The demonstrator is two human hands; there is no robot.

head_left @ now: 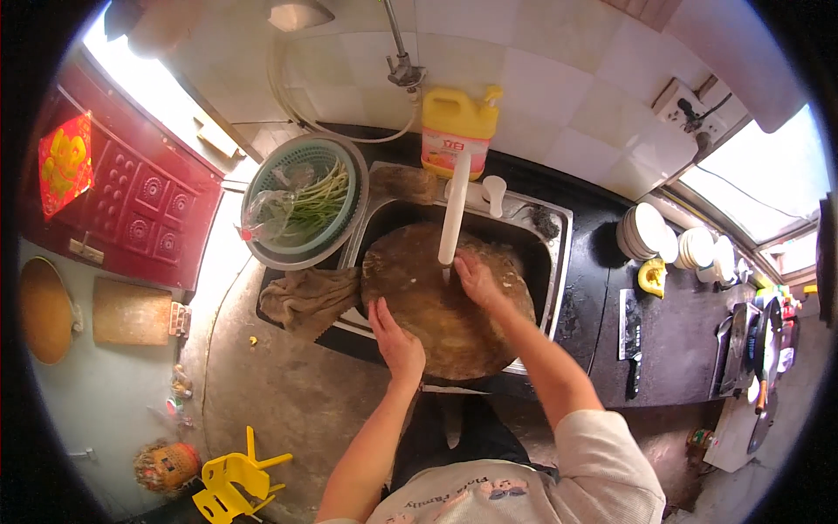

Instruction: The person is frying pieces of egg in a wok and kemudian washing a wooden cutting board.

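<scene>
A round wooden chopping board point(452, 327) lies tilted over the stainless steel sink point(563, 262), under a white faucet point(456, 209) whose water runs onto the wood. My left hand point(397, 344) rests against the board's left side, fingers extended. On the upper right part of the board lies my right hand point(476, 280), its fingertips beside the stream; whether it holds anything small cannot be made out. A brown cloth point(308, 298) is draped at the sink's left edge. Behind the sink stands a yellow detergent jug point(458, 124) with a pump.
Green vegetables and a plastic bag fill a teal colander point(252, 203) at the left. On the right counter are a cleaver point(631, 340), a piece of yellow squash point(652, 278) and stacked white bowls point(645, 229). A yellow chair point(239, 481) stands on the floor at lower left.
</scene>
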